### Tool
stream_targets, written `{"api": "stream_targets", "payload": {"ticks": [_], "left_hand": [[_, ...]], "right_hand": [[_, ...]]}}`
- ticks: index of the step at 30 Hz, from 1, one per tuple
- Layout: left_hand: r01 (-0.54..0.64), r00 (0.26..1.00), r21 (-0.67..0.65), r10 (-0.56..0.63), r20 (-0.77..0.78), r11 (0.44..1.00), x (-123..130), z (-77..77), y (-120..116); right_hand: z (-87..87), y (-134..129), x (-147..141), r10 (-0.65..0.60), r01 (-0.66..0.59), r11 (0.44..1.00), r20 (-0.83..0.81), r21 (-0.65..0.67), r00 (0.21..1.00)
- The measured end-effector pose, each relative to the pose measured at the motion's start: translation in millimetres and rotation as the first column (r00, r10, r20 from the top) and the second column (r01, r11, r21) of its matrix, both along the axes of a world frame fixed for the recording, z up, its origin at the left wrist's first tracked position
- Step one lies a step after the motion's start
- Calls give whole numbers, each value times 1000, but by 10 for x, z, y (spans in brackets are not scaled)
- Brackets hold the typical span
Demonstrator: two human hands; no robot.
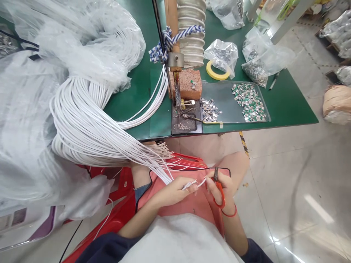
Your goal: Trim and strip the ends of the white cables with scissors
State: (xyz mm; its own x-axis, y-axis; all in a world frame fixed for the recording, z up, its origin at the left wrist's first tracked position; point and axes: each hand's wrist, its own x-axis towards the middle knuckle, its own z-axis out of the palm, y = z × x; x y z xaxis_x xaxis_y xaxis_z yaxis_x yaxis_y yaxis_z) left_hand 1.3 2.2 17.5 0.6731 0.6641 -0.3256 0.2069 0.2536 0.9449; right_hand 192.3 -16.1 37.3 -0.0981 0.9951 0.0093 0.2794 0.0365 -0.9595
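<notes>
White wires (79, 117), a great looped bundle too many to count, spilled from a clear plastic sheet (33, 109) across the near corner of a green workbench (285, 106) and down toward the person's lap. On the bench lay a clear tray (222, 100) holding two heaps of small metal terminals (249, 102), one larger and one smaller, near a brick (186, 84), a yellow tape roll (218, 73) and three clear bags (221, 56). The left hand (175, 191) was closed, thumb pressed against fingers on one wire near its end, which carried a small white-and-metal piece (189, 185). The right hand (221, 188) was curled closed through red-handled scissors (219, 193), with the same wire running up to it; whether the blades touched that wire could not be told.
</notes>
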Motion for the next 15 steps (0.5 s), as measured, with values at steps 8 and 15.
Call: {"api": "stream_targets", "payload": {"ticks": [8,15], "left_hand": [[-157,985,-102,163,57,982,-38,-44,20],[-251,968,-4,251,6,968,-72,34,89]], "right_hand": [[20,35,-171,149,-149,989,8,23,989],[-38,38,-71,187,-188,982,47,9,981]]}}
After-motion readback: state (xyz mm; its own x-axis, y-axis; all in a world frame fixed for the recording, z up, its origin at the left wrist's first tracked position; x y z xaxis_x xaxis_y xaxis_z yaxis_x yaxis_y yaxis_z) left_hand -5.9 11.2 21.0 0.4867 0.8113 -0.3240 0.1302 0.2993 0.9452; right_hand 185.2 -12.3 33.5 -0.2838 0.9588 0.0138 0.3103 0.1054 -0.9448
